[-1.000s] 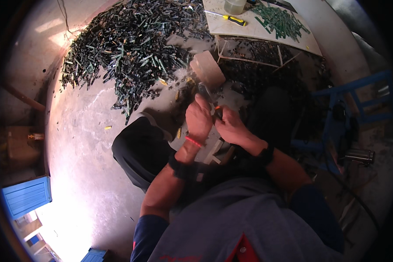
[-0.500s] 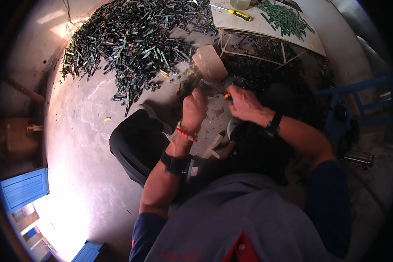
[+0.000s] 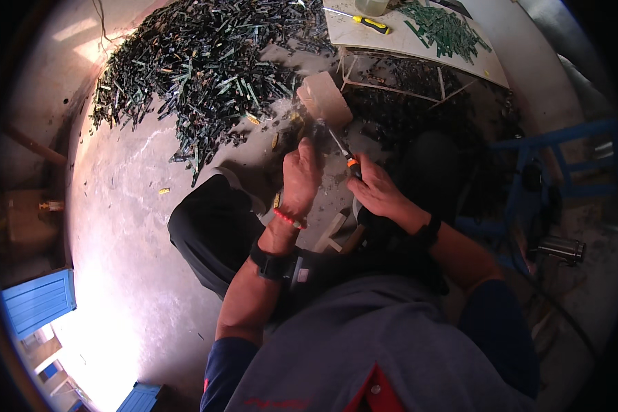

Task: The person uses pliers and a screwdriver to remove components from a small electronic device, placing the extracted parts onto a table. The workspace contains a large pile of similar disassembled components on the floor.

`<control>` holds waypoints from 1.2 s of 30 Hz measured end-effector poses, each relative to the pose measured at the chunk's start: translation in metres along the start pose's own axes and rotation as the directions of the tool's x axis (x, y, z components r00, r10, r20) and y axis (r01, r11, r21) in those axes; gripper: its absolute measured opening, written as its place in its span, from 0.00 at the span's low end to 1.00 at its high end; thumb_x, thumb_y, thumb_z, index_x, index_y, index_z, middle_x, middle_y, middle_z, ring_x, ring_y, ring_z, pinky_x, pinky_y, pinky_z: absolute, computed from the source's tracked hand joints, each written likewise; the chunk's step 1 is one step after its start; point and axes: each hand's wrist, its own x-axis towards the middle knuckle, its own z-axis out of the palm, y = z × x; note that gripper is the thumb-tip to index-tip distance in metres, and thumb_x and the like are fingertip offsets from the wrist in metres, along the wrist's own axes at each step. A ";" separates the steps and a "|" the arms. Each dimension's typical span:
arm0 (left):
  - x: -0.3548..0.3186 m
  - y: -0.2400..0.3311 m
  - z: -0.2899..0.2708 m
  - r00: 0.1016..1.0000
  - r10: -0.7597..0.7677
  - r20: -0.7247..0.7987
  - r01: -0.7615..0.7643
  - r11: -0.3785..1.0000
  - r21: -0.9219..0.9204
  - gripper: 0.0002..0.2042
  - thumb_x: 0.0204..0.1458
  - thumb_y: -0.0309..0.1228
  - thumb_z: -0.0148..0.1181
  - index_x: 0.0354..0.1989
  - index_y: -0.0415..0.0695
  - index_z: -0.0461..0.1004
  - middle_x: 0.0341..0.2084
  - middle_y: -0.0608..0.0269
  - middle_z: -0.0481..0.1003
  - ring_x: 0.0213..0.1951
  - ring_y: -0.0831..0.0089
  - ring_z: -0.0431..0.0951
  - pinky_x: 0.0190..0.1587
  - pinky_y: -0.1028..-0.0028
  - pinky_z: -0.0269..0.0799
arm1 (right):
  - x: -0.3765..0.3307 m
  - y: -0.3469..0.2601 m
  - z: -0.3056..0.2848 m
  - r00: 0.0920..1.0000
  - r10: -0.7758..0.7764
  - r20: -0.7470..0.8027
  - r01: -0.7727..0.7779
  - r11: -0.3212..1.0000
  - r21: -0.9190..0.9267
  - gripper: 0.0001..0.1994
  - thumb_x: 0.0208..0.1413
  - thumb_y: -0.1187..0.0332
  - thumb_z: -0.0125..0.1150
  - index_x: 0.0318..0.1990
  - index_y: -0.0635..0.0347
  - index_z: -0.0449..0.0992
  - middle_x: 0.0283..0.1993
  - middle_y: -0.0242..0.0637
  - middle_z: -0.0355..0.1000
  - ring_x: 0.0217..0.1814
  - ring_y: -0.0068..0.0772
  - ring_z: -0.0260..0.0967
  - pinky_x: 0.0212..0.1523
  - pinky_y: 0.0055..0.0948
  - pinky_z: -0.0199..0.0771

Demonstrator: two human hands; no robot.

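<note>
- A big heap of dark green strips point(image 3: 199, 75) covers the floor point(image 3: 123, 226) at far left.
- The left hand point(image 3: 300, 180) is curled shut; what it pinches is hidden.
- Just right, the right hand point(image 3: 376, 193) closes around a screwdriver point(image 3: 342, 150), its tip touching the wooden block point(image 3: 324, 100) ahead.
- A low table point(image 3: 419, 48) stands beyond.

Right hand point(image 3: 381, 196) grips screwdriver point(image 3: 342, 150) beside left hand point(image 3: 300, 175)
</note>
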 end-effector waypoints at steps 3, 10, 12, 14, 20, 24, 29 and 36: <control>0.002 -0.003 -0.001 1.000 0.002 0.004 -0.002 1.000 0.002 0.24 0.59 0.51 0.40 0.20 0.45 0.67 0.09 0.73 0.59 0.11 0.84 0.55 0.14 0.80 0.47 | 0.001 -0.003 -0.001 0.999 -0.020 -0.035 0.019 0.999 -0.027 0.17 0.50 0.71 0.51 0.48 0.64 0.60 0.35 0.53 0.67 0.38 0.55 0.66 0.40 0.41 0.66; 0.004 -0.010 0.001 0.995 0.086 -0.057 -0.083 0.995 0.058 0.26 0.61 0.50 0.39 0.18 0.43 0.67 0.08 0.73 0.59 0.12 0.83 0.56 0.15 0.79 0.49 | -0.002 -0.013 0.006 0.994 -0.016 -0.109 0.001 0.991 -0.131 0.15 0.49 0.72 0.50 0.44 0.66 0.62 0.39 0.56 0.67 0.41 0.58 0.67 0.41 0.46 0.67; 0.001 -0.007 0.001 0.992 0.113 -0.049 -0.105 0.984 0.141 0.27 0.61 0.50 0.38 0.17 0.42 0.67 0.09 0.72 0.61 0.13 0.81 0.58 0.16 0.77 0.52 | -0.001 -0.015 0.006 0.994 0.014 -0.109 -0.029 0.990 -0.138 0.15 0.49 0.72 0.50 0.44 0.66 0.62 0.40 0.56 0.67 0.41 0.58 0.67 0.41 0.46 0.67; 0.001 -0.005 0.001 0.985 0.166 -0.052 -0.150 0.963 0.225 0.29 0.62 0.49 0.36 0.16 0.40 0.66 0.09 0.70 0.62 0.13 0.79 0.59 0.17 0.74 0.55 | -0.001 -0.019 0.007 0.992 0.039 -0.116 -0.056 0.988 -0.146 0.14 0.49 0.72 0.50 0.44 0.66 0.63 0.39 0.56 0.67 0.41 0.58 0.67 0.41 0.45 0.67; -0.003 -0.002 0.007 0.954 0.285 -0.089 -0.221 0.876 0.428 0.30 0.63 0.47 0.33 0.15 0.36 0.64 0.08 0.61 0.63 0.15 0.70 0.63 0.22 0.66 0.60 | -0.004 -0.032 0.007 0.998 0.069 -0.013 -0.069 0.997 -0.039 0.14 0.51 0.72 0.50 0.43 0.69 0.62 0.34 0.52 0.66 0.39 0.49 0.67 0.38 0.39 0.65; -0.006 0.005 0.012 0.961 0.263 -0.085 -0.201 0.877 0.436 0.30 0.64 0.46 0.32 0.16 0.36 0.65 0.08 0.60 0.63 0.15 0.69 0.62 0.22 0.64 0.60 | -0.004 -0.025 0.011 0.994 0.092 0.050 -0.100 0.975 0.197 0.17 0.49 0.69 0.51 0.45 0.71 0.62 0.32 0.55 0.67 0.36 0.57 0.68 0.36 0.43 0.67; -0.001 -0.001 0.010 0.951 0.290 -0.108 -0.216 0.874 0.435 0.29 0.64 0.44 0.31 0.17 0.35 0.64 0.08 0.58 0.63 0.15 0.66 0.64 0.22 0.63 0.60 | 0.002 -0.029 0.012 0.987 0.149 0.068 -0.154 0.985 0.082 0.16 0.49 0.68 0.50 0.42 0.71 0.61 0.30 0.56 0.66 0.33 0.57 0.67 0.34 0.44 0.66; -0.004 0.010 0.007 0.940 0.337 -0.051 -0.267 0.822 0.504 0.27 0.64 0.40 0.31 0.17 0.34 0.64 0.09 0.49 0.65 0.15 0.53 0.67 0.23 0.59 0.61 | 0.003 -0.036 0.009 0.998 0.036 -0.057 -0.047 0.979 -0.196 0.14 0.49 0.69 0.53 0.40 0.68 0.61 0.34 0.56 0.68 0.36 0.58 0.68 0.36 0.46 0.67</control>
